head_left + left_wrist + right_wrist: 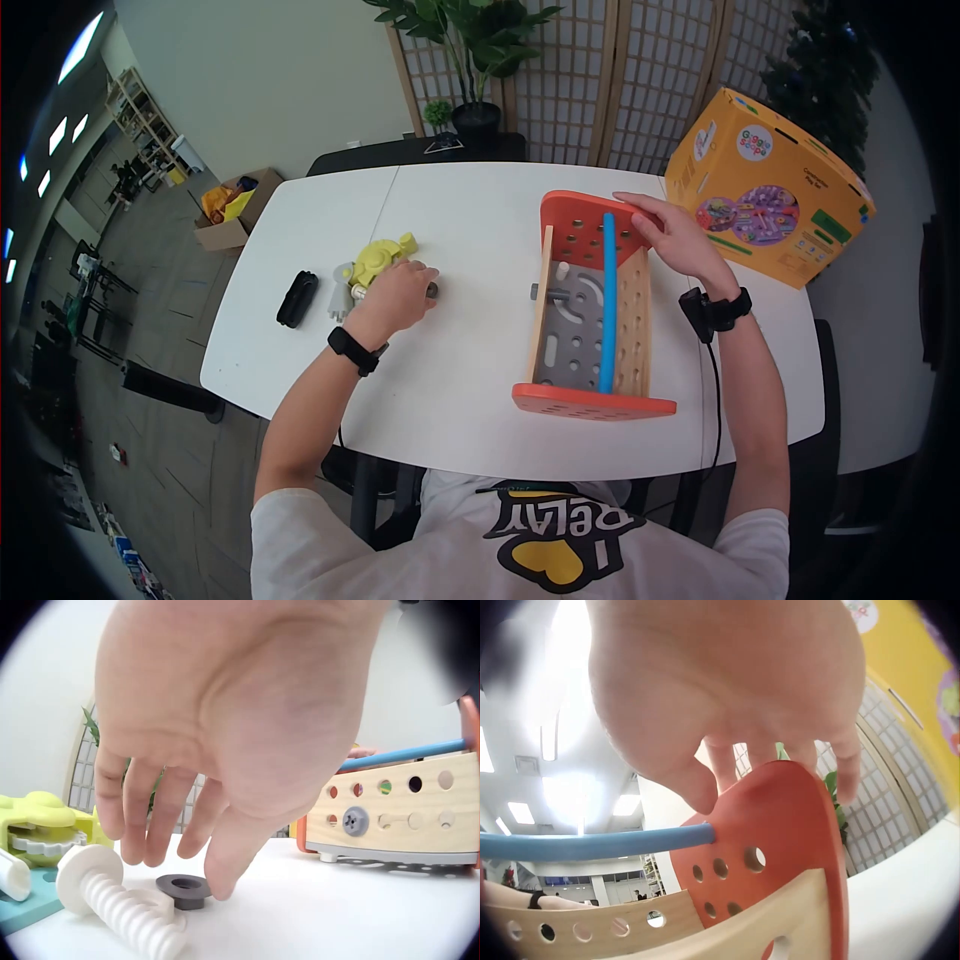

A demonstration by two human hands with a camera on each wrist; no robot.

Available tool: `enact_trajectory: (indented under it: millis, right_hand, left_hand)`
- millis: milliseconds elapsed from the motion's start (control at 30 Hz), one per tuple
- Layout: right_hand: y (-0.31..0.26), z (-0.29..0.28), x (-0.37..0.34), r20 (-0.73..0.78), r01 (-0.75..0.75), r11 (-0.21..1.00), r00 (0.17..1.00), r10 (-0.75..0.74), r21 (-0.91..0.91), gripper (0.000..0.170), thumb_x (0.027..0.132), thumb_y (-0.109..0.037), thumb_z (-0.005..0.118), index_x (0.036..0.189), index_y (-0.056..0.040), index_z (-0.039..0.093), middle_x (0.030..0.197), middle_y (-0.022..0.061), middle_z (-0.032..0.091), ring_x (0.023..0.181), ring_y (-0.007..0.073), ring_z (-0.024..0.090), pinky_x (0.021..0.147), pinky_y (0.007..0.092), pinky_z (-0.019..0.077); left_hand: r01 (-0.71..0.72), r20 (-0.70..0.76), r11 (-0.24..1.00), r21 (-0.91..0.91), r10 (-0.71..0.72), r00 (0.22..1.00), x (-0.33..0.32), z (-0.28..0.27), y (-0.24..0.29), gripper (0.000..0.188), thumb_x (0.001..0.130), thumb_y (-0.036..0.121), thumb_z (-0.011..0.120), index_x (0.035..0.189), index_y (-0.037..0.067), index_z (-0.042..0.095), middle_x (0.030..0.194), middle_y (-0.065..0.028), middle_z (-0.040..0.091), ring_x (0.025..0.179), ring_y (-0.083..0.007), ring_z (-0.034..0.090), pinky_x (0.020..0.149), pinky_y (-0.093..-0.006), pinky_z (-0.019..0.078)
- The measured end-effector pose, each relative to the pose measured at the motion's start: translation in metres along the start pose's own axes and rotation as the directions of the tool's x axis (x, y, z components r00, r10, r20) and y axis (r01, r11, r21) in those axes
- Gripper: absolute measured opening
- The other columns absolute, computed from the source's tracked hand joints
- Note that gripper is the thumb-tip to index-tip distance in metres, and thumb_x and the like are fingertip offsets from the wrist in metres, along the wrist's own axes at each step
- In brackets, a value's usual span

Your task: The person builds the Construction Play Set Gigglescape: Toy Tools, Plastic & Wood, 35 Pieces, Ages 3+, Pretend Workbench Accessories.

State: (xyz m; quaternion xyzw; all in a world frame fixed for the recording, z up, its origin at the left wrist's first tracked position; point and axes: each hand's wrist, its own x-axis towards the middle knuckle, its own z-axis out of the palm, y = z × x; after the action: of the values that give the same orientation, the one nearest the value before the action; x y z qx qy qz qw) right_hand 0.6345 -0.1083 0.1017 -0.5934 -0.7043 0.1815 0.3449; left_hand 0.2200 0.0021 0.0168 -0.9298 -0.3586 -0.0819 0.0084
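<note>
A toy toolbox with red end panels, wooden sides and a blue bar lies on the white table. My right hand rests over its far red panel, thumb on the inner side. At the left, my left hand reaches down with bent fingers beside a dark grey nut; the thumb tip is at its edge, and contact is unclear. Beside the nut lies a white screw. A yellow-green toy piece is just beyond that hand. A grey bolt head shows on the wooden side.
A black case lies at the table's left, near a light grey piece. An orange-yellow box stands at the back right. Potted plants are behind the table, and a cable hangs from the right wrist.
</note>
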Motion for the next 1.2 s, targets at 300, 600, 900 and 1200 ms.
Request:
enact_trajectory:
  millis: [300, 600, 900, 1200]
  right_hand:
    - [-0.044, 0.006, -0.016, -0.088, 0.284, 0.941, 0.949, -0.303, -0.182, 0.041, 0.087, -0.010, 0.071, 0.127, -0.0048, 0.064, 0.124, 0.0157, 0.066, 0.108, 0.0337, 0.066, 0.095, 0.0391, 0.0550]
    - [-0.094, 0.028, -0.018, 0.034, 0.568, 0.794, 0.817, -0.576, -0.217, 0.038, 0.084, -0.015, 0.078, 0.120, -0.0070, 0.067, 0.115, 0.0100, 0.066, 0.102, 0.0285, 0.068, 0.086, 0.0375, 0.0583]
    - [-0.099, 0.041, -0.017, -0.083, 0.609, 0.768, 0.771, -0.632, -0.198, 0.023, 0.086, -0.007, 0.075, 0.108, -0.0040, 0.069, 0.106, 0.0094, 0.070, 0.093, 0.0236, 0.072, 0.077, 0.0331, 0.0598]
    - [-0.047, 0.021, -0.026, -0.244, -0.109, 0.856, 0.933, 0.263, 0.506, 0.015, 0.098, -0.003, 0.063, 0.111, 0.0021, 0.058, 0.101, 0.0123, 0.069, 0.090, 0.0172, 0.070, 0.081, 0.0282, 0.0574]
  left_hand:
    - [0.139, 0.056, 0.968, -0.211, -0.130, 0.990, 0.029, -0.025, 0.029, 0.033, 0.082, 0.012, 0.075, 0.113, 0.000, 0.073, 0.101, -0.0150, 0.074, 0.091, -0.0273, 0.072, 0.086, -0.0352, 0.0569]
    - [-0.011, -0.001, 0.262, -0.965, 0.038, 0.999, 0.044, -0.086, 0.096, 0.029, 0.094, 0.004, 0.072, 0.122, -0.004, 0.068, 0.113, -0.0095, 0.074, 0.107, -0.0161, 0.070, 0.098, -0.0304, 0.0557]
    - [-0.009, -0.007, 0.121, -0.993, 0.016, 1.000, 0.044, -0.091, 0.112, 0.032, 0.098, 0.011, 0.071, 0.125, -0.004, 0.067, 0.111, -0.0120, 0.075, 0.105, -0.0166, 0.072, 0.093, -0.0301, 0.0561]
    - [0.172, 0.121, 0.579, -0.797, -0.127, 0.985, 0.046, -0.045, 0.093, 0.043, 0.100, 0.033, 0.068, 0.122, -0.003, 0.071, 0.110, -0.0151, 0.076, 0.104, -0.0234, 0.072, 0.091, -0.0349, 0.0553]
